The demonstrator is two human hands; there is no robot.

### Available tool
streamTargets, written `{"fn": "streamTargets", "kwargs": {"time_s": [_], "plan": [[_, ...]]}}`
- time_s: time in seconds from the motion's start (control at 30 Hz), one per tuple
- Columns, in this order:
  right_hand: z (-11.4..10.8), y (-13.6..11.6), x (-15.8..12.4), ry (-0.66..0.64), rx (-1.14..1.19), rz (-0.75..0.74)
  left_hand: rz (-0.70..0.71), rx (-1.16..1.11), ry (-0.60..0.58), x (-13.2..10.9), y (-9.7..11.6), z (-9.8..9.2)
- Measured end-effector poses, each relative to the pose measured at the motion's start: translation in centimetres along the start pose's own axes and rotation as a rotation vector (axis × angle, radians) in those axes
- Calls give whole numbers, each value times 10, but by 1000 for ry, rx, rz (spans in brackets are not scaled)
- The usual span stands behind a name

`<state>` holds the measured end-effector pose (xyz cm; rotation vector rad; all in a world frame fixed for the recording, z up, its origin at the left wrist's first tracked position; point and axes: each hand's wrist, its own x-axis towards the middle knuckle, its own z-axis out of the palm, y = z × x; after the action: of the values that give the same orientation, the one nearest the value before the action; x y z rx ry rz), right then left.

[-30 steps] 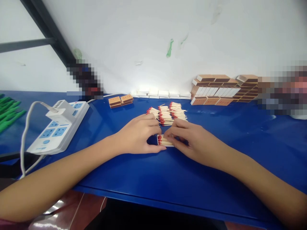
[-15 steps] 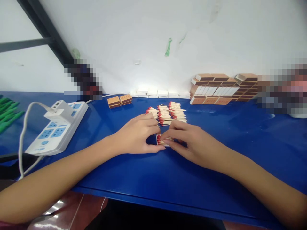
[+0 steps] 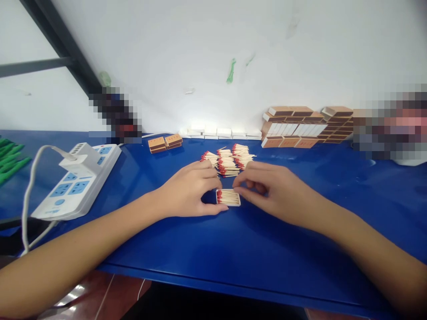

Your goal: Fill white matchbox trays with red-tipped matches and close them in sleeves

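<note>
A small white match tray (image 3: 228, 197) filled with red-tipped matches lies on the blue table (image 3: 233, 249). My left hand (image 3: 191, 189) is curled round the tray's left end, thumb along its near side. My right hand (image 3: 271, 189) has its fingers curled, and the thumb and forefinger pinch the tray's right end. Just behind the hands lies a pile of loose matches (image 3: 228, 160) in several bundles.
A white power strip (image 3: 75, 182) with a plugged-in adapter and cable sits at the left, with green items (image 3: 10, 158) beyond it. Two brown matchboxes (image 3: 165, 143), a row of white trays (image 3: 222, 132) and stacked brown sleeves (image 3: 300, 126) line the wall. The table's front edge is near.
My right hand has drawn back to the right off the top of the tray, so the matches in it now show. My left hand has stayed at the tray's left end.
</note>
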<state>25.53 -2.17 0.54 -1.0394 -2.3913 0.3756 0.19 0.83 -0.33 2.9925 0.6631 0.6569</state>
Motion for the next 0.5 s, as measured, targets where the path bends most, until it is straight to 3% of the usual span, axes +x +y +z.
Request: {"fn": "streamTargets", "kwargs": {"time_s": [0.17, 0.33, 0.4, 0.5], "plan": [[-30, 41, 4, 233, -171, 226, 0, -10, 10, -1, 0, -1], [-62, 97, -2, 661, -297, 664, -24, -19, 16, -2, 0, -2], [-74, 116, -8, 860, -308, 771, -28, -18, 23, -2, -1, -3], [-89, 140, -15, 1003, -356, 860, -29, -13, 33, -3, -2, -3]]}}
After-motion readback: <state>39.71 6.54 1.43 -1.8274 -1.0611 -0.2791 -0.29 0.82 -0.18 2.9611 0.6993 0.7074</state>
